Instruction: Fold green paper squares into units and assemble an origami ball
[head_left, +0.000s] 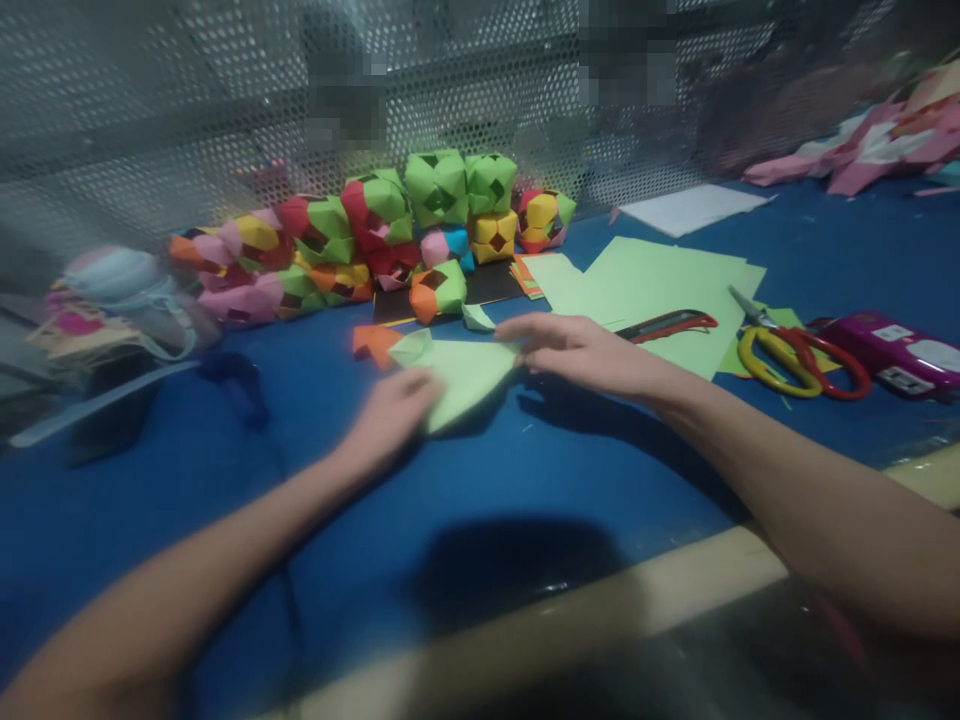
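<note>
A light green sheet of paper [472, 375] is held between my two hands above the blue table, its lower edge curving. My left hand [405, 400], somewhat blurred, pinches its left side. At the right corner, the thumb and fingers of my right hand [559, 350] close on the paper. Just behind the sheet are an orange folded piece [371, 343] and a small pale green folded piece [478, 318]. Larger light green sheets [652, 285] lie to the right, with a red and black cutter [667, 325] on top.
Several folded paper cubes [439, 190] are stacked at the back against a perforated metal panel. Scissors [802, 355] and a purple object [900, 350] lie right. A face mask [120, 275] sits left. The blue table [337, 540] has a pale front edge.
</note>
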